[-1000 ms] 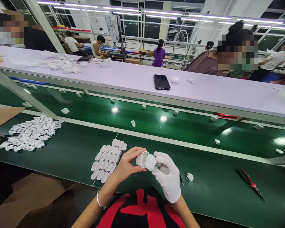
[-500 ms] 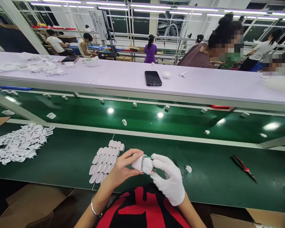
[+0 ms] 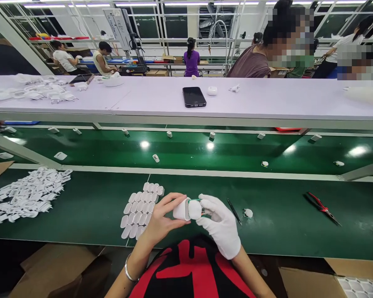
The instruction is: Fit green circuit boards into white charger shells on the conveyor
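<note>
Bare, my left hand (image 3: 164,217) grips a white plastic charger housing (image 3: 180,210) with its open end facing right. My right hand (image 3: 220,223), in a white glove, pinches a small circuit board with a white block (image 3: 194,209) on it. The board's left end meets the mouth of the housing; how deep it sits I cannot tell. Left of my hands lie rows of white housings (image 3: 136,218), partly hidden by my left arm. Right of the glove are a dark pen-like tool (image 3: 234,212) and another circuit board with a white block (image 3: 248,213).
Red-handled pliers (image 3: 323,208) lie at right, a heap of white plug parts (image 3: 31,194) at left. Beyond runs a green conveyor belt (image 3: 186,151) carrying spaced small parts. A raised shelf (image 3: 149,95) above it holds a phone (image 3: 194,97). Several people sit or stand further back.
The view has shifted slightly. The board and the housing are now more level and in line with each other. Both hands keep their hold, and parts on the belt sit slightly further left.
</note>
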### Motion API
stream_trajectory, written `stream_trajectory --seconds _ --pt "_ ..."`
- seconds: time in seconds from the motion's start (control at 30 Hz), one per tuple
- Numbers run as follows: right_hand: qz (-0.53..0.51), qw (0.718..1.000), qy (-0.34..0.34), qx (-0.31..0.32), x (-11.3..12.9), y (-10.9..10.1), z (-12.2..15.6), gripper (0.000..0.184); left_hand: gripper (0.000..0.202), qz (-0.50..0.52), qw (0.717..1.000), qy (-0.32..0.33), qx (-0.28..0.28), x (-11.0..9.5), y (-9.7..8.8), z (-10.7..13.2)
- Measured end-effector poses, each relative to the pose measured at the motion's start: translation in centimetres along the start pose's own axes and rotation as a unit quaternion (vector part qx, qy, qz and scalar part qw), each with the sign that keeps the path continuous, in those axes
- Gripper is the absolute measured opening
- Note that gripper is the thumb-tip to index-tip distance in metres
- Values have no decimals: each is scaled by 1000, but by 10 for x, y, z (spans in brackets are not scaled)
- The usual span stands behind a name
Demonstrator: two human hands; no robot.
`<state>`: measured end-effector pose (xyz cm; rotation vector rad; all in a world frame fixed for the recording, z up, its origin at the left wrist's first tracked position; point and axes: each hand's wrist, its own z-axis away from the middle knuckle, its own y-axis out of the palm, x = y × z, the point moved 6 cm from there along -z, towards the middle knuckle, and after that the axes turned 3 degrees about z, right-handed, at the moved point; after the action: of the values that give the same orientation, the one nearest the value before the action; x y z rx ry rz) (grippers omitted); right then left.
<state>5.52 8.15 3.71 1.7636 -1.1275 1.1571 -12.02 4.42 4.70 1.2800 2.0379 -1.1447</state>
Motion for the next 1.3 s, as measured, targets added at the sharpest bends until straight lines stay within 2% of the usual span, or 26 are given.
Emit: stream_trajectory --seconds 0.17,0.27,0.33,0.4,0.47,0.5,0.6,0.67,0.73,0.8,0.87,0.97,1.07,1.13,1.2,1.3 --pt "6 1000 26 4 -5 2 0 33 53 -7 999 -27 -24 4 0 0" --pt "16 997 38 -65 -14 6 -1 45 48 -7 998 -39 -46 5 3 1" --pt "11 990 70 -118 -24 7 -1 48 47 -2 997 -51 -49 6 7 2" --pt "-20 985 111 -129 -32 6 -2 45 48 6 997 -66 -47 7 11 3" --pt "-44 987 116 -99 -32 3 -5 42 50 11 996 -85 -41 9 12 4" --pt "-37 992 96 -80 -28 -1 -7 41 49 14 995 -96 -36 10 13 4" --pt "50 999 -13 9 -7 -8 -9 44 50 43 991 -125 -2 11 16 4" --pt "121 987 -69 79 5 -7 -8 43 52 79 988 -132 15 11 19 4" --pt "180 974 -77 115 8 -4 -7 39 53 106 985 -136 11 10 23 4" --pt "206 970 -65 107 5 -1 -6 38 52 121 983 -140 -10 10 25 5" --pt "171 981 -54 70 0 2 -5 44 49 128 981 -143 -34 11 28 7" --pt "57 998 -13 2 -13 8 -3 47 46 120 980 -146 -60 12 29 10" --pt "-55 996 59 -41 -25 10 -1 59 45 108 983 -135 -68 13 27 10" --pt "-100 990 78 -57 -25 6 -1 63 47 111 984 -123 -67 12 25 10" --pt "-101 991 68 -59 -20 0 -2 55 49 118 984 -114 -65 11 22 10" --pt "-56 998 17 -35 -6 -6 -4 45 49 117 986 -98 -63 8 18 9"
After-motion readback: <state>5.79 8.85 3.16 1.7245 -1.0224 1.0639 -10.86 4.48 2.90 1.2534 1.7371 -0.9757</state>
